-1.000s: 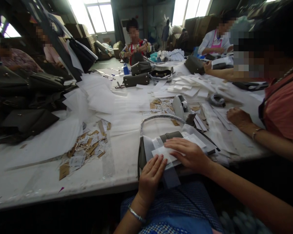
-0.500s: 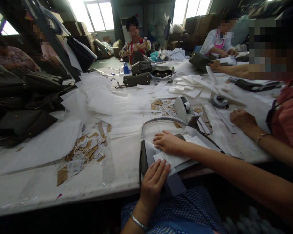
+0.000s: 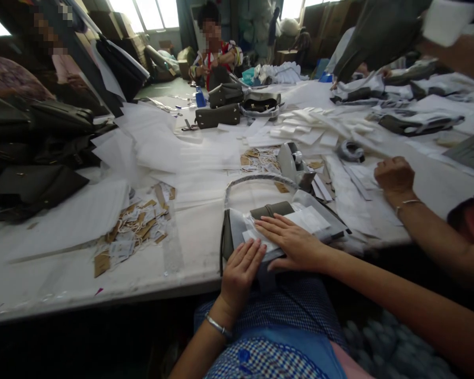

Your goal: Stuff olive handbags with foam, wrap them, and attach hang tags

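A dark olive handbag [image 3: 272,210] lies at the front edge of the table, partly covered by translucent wrapping sheets [image 3: 308,220]. Its wrapped handle [image 3: 256,179] arches away on the far side. My left hand [image 3: 243,266] rests flat on the sheet at the bag's near left part, fingers together and stretched out. Beside it my right hand [image 3: 290,242] presses flat on the wrapping over the middle of the bag, fingers extended and thumb apart. The lower edge of the bag is hidden beneath my hands.
A tape dispenser [image 3: 290,162] stands behind the bag. Tags with strings [image 3: 138,226] lie in a heap on the left, near stacked white sheets [image 3: 75,221]. A co-worker's hand [image 3: 395,176] rests at the right. Dark bags [image 3: 35,184] are piled at far left.
My right hand has slid toward me, uncovering more of the bag's dark flap. The co-worker at the right has lifted a dark bag into the upper right.
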Motion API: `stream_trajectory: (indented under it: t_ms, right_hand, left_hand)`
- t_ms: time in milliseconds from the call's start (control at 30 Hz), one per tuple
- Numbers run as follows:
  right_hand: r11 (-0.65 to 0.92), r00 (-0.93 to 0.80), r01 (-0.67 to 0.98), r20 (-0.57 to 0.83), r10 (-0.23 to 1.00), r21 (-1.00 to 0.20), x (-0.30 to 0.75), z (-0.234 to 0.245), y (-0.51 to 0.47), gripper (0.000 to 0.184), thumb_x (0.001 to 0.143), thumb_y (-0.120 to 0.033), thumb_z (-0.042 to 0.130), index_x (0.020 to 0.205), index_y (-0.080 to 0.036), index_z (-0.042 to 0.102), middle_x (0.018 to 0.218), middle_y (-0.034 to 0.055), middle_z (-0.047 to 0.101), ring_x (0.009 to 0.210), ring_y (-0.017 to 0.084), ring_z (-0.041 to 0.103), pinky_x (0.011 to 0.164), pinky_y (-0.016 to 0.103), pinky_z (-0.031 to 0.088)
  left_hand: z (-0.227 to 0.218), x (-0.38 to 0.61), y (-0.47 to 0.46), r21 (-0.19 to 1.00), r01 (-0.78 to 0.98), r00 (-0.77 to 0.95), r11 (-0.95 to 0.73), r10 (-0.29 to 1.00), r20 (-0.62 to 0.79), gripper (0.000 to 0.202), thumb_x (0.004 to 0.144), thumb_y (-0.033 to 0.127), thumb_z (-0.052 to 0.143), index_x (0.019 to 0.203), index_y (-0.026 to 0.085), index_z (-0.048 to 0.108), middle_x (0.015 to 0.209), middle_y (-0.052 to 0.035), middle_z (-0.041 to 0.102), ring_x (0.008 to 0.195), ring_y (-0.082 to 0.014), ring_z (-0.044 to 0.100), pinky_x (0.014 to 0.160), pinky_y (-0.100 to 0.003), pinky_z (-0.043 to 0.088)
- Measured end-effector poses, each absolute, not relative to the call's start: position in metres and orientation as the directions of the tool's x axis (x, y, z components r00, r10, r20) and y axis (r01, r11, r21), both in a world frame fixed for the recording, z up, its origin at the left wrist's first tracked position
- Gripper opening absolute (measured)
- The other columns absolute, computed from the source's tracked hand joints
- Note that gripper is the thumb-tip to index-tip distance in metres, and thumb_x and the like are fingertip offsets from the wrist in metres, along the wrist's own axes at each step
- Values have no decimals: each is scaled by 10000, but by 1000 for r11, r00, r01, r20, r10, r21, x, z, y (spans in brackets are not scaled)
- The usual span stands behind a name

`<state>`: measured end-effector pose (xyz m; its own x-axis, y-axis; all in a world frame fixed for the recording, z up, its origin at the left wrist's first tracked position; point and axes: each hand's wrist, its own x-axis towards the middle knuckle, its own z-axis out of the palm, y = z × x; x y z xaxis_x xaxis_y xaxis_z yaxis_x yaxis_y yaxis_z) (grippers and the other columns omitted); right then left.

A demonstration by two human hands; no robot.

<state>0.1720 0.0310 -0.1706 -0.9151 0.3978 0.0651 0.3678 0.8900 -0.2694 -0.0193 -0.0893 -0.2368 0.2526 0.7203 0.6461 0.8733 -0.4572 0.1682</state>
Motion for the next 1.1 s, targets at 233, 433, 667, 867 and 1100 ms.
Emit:
stream_trajectory:
  t_ms: [233,433,667,867,1100]
  right_hand:
    - [914,-915,370,104,390,-168,174,-188,30,931,752,-253,749,1547,-113,284,1595,131,334,1488,281,258,1240,483,167]
    - [922,-913,361,147,380,-141,171,-185,29,900,781,-265,749,1542,-113,292,1576,143,367,1480,294,286,1225,517,220]
    - [977,-854,205,477,210,-63,226,-212,-30,539,978,-114,496,1499,-217,401,1467,64,536,1438,204,387,1222,463,297]
    - [952,-850,307,448,277,-7,229,-281,-51,507,994,-68,427,1442,-300,480,1409,18,592,1389,215,463,1198,515,316]
    - [987,-738,129,655,162,-99,202,-273,-34,339,967,-96,538,1269,-216,634,1225,62,715,1204,204,633,1089,475,467]
  left_hand:
    - [-219,-20,-96,304,835,269,-459,822,502,582,891,120,558,1458,148,430,1491,-90,498,1415,-238,410,1172,-445,405]
    - [-217,-16,-96,315,850,209,-422,820,533,500,937,210,587,1425,197,476,1432,-78,563,1368,-236,476,1145,-466,441]
    - [-229,-16,-90,277,859,205,-431,785,584,497,938,95,559,1414,218,489,1407,-66,587,1349,-213,499,1127,-431,463]
    - [-225,-17,-90,292,850,209,-439,789,577,486,942,101,551,1409,226,499,1404,-67,591,1347,-209,501,1132,-429,460]
    - [-227,-16,-89,218,873,224,-437,755,616,505,949,121,544,1432,249,474,1382,-72,609,1316,-216,534,1098,-426,494]
